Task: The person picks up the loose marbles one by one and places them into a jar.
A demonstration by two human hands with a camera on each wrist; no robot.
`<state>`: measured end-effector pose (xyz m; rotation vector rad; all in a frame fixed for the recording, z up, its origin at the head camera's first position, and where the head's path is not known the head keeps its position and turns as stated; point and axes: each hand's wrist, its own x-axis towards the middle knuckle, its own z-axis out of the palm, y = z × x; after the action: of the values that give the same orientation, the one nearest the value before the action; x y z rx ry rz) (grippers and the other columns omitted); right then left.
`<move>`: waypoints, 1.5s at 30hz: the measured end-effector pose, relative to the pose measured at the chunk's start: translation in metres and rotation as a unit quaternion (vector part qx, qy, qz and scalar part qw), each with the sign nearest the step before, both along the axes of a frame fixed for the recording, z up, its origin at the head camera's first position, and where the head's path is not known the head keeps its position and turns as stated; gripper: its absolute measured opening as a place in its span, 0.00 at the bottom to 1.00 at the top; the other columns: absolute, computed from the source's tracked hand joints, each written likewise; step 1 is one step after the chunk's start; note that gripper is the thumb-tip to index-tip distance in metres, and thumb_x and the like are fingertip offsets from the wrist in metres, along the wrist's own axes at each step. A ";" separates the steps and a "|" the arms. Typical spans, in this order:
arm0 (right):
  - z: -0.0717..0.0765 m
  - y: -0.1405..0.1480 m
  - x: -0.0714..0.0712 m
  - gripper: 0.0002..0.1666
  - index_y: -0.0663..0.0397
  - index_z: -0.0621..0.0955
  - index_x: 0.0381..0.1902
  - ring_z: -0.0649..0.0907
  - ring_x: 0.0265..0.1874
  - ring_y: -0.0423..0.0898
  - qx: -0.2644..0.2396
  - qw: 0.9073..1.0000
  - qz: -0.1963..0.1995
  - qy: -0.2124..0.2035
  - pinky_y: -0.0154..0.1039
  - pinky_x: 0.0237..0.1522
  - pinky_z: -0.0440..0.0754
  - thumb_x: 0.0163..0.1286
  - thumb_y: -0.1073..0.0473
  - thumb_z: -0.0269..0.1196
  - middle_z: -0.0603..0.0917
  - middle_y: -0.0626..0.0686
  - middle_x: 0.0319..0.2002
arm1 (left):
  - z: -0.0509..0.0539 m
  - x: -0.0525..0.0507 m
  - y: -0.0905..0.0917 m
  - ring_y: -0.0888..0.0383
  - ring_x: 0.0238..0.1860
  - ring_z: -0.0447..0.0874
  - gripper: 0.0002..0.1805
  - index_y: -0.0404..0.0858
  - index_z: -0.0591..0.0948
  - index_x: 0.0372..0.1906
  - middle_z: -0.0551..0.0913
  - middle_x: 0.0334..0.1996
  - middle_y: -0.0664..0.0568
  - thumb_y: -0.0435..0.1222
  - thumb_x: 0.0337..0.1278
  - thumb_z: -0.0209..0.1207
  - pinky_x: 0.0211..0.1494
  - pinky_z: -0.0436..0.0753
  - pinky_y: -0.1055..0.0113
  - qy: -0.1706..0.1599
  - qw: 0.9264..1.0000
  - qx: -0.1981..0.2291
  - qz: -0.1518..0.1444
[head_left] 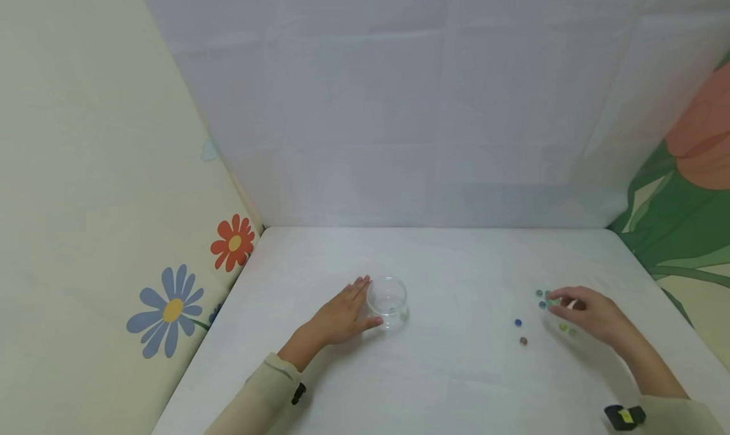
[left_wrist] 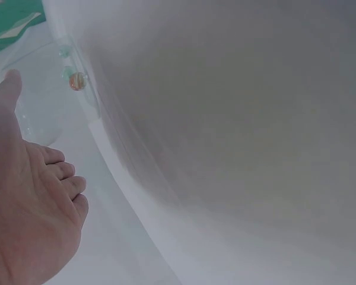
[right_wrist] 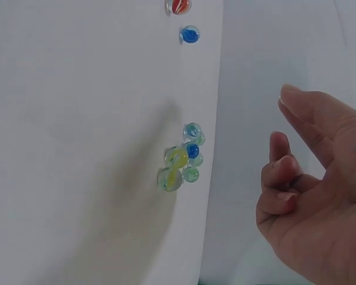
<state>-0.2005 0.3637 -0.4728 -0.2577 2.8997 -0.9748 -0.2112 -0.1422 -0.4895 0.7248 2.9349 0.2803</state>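
Note:
A clear glass bowl (head_left: 388, 297) stands on the white table. Around its left side lies my left hand (head_left: 340, 316), fingers stretched along the far side and thumb at the near side. In the left wrist view, an orange-striped marble (left_wrist: 77, 81) and greenish ones show at the glass; whether they lie inside or beyond it I cannot tell. My right hand (head_left: 590, 312) hovers over a cluster of marbles, thumb and index finger apart, nothing visible between them. The cluster holds yellow marbles (right_wrist: 177, 157), a blue marble (right_wrist: 191, 149) and pale green ones (right_wrist: 191, 174).
Apart from the cluster, a dark blue marble (head_left: 518, 323) and a reddish-brown marble (head_left: 523, 341) lie to its left, nearer to me. A white cloth backdrop (head_left: 433, 105) rises behind the table (head_left: 456, 384). Flower-patterned cloth (head_left: 85, 200) hangs at both sides.

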 end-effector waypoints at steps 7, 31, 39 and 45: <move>0.006 -0.014 0.003 0.20 0.60 0.83 0.55 0.76 0.34 0.45 0.002 1.000 0.004 0.010 0.34 0.26 0.74 0.72 0.53 0.66 0.82 0.55 0.42 | 0.001 0.000 0.000 0.49 0.82 0.45 0.53 0.31 0.51 0.80 0.49 0.81 0.43 0.68 0.69 0.44 0.83 0.50 0.56 -0.001 1.000 -0.001 -0.001; 0.007 -0.058 0.000 0.15 0.54 0.86 0.52 0.75 0.32 0.44 -0.009 0.999 0.029 0.029 0.34 0.28 0.74 0.69 0.57 0.68 0.81 0.51 0.39 | 0.007 0.002 0.000 0.49 0.82 0.46 0.53 0.31 0.51 0.80 0.49 0.81 0.43 0.67 0.70 0.45 0.83 0.50 0.55 -0.008 1.000 0.000 0.003; 0.008 -0.072 0.001 0.14 0.53 0.86 0.51 0.74 0.31 0.43 -0.023 0.998 0.044 0.045 0.33 0.26 0.74 0.69 0.58 0.68 0.81 0.50 0.38 | 0.005 0.002 -0.001 0.49 0.82 0.45 0.53 0.31 0.50 0.80 0.49 0.81 0.43 0.67 0.70 0.45 0.83 0.50 0.56 -0.013 1.000 0.002 0.004; 0.011 -0.080 0.000 0.14 0.53 0.86 0.51 0.74 0.30 0.43 -0.030 0.997 0.044 0.051 0.33 0.24 0.74 0.69 0.57 0.68 0.81 0.50 0.38 | 0.005 0.002 -0.003 0.49 0.82 0.45 0.53 0.31 0.51 0.80 0.49 0.81 0.43 0.67 0.70 0.46 0.83 0.50 0.55 -0.013 1.000 0.006 0.002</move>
<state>-0.2009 0.2834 -0.4622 -0.4482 2.9227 -1.0656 -0.2088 -0.1449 -0.4840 0.7122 2.9131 0.3068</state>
